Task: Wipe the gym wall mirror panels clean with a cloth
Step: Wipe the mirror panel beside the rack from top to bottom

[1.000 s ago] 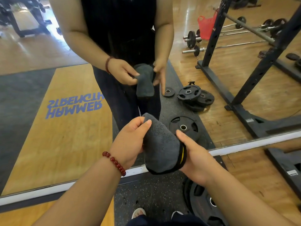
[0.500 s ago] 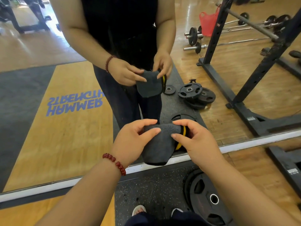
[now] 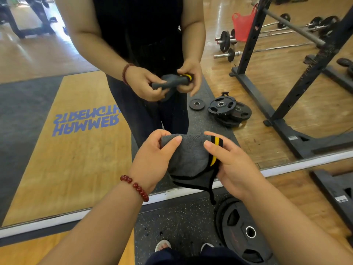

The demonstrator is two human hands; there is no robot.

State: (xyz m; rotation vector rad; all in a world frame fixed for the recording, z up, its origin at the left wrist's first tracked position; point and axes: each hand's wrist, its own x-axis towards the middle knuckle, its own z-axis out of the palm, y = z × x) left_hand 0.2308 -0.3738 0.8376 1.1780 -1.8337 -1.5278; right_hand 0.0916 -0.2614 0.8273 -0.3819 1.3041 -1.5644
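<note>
Head view: left hand [image 3: 152, 161] and right hand [image 3: 235, 165] are pinching the folded grey cloth [image 3: 188, 155], lying crosswise before the mirror [image 3: 57, 150].

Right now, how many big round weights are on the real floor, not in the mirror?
1: a black weight plate lies on the speckled mat, below the right hand, near the picture's bottom edge. Another may be hidden beneath it.
</note>
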